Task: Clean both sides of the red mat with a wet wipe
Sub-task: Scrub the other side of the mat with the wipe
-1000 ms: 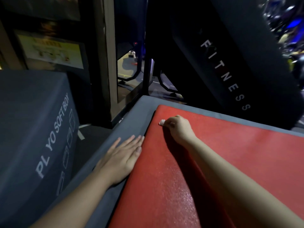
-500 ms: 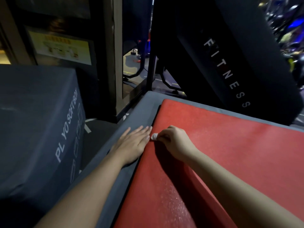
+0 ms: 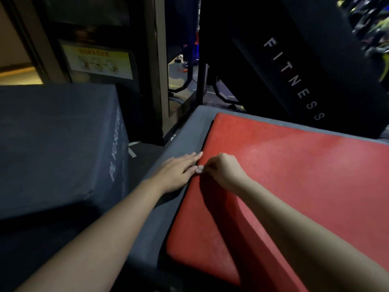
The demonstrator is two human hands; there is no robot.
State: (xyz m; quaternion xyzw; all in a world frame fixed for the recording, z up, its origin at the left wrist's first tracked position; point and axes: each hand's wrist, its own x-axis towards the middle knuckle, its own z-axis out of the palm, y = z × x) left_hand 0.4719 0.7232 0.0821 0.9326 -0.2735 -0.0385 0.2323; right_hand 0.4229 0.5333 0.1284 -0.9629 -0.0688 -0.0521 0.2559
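Bare left hand, bare right hand; forearms bare too.

Pretty dim gym corner, warm glow at far left
Big grey soft box on the left, grey padded platform beside it, dark floor between. Behind: a wooden post, a yellow poster on the wall, and a slanted black panel reading FITNESS.

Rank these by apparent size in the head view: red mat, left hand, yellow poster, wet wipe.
1. red mat
2. yellow poster and left hand: about alike; the poster is farther off, so unranked
3. wet wipe, pinched in the right hand
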